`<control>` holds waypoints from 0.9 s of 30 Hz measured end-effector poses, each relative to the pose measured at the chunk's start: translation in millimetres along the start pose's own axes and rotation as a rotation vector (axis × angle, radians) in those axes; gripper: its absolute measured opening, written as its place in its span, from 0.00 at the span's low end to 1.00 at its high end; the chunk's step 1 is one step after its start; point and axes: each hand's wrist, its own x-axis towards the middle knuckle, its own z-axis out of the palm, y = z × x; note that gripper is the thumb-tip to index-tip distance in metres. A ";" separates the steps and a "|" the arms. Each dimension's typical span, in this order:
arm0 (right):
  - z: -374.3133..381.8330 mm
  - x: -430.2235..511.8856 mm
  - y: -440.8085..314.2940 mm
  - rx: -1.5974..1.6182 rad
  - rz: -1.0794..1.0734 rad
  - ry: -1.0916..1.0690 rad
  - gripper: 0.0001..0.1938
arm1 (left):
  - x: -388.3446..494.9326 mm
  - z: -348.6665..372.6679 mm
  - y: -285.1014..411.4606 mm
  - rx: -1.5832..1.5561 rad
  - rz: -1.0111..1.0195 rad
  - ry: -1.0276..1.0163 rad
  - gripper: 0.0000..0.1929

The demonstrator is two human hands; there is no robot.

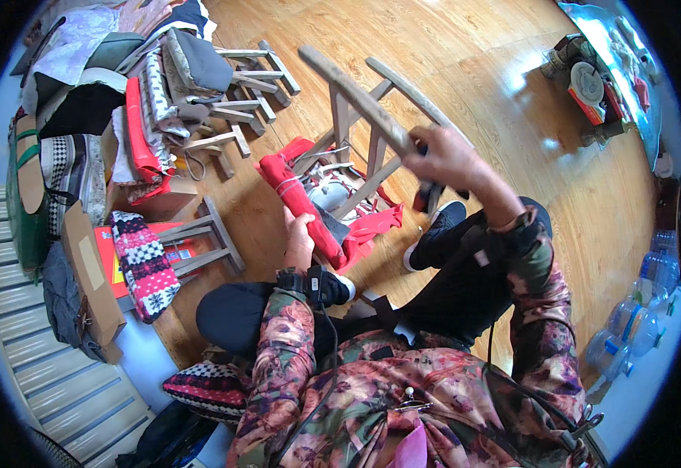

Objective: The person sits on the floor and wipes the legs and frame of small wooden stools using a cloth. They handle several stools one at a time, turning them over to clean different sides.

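Note:
A wooden stool [375, 117] is tipped over in front of me, its legs and rungs pointing up and away. Red fabric [299, 199] wraps its seat end, with loose folds hanging at the lower right. Inside lie white and grey cloth and red-and-white cords [331, 190]. My left hand [299, 237] grips the rolled red edge on the near left side. Around the thick upper wooden bar, my right hand [443, 155] is closed; it looks slightly blurred. A dark object, hard to identify, shows just below the right hand.
Several padded stools [200, 64] lie stacked at the upper left. Nearer are a stool with a patterned knit cover [144, 263] and a cardboard box [91, 281]. My shoes [448, 216] stand close to the red fabric. Plastic bottles [633, 322] and a glass-topped table [627, 76] are at right.

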 end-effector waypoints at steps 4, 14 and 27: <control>44.0 -20.5 -14.2 0.030 -0.015 0.069 0.19 | 11.7 -25.9 -27.8 0.168 -0.130 0.130 0.51; 138.8 -38.9 -72.9 0.017 0.004 0.066 0.23 | 16.0 51.0 127.3 0.250 0.048 0.005 0.22; 135.1 -35.6 -70.2 0.462 -0.316 0.164 0.24 | -27.1 2.8 181.2 0.293 -0.057 0.166 0.16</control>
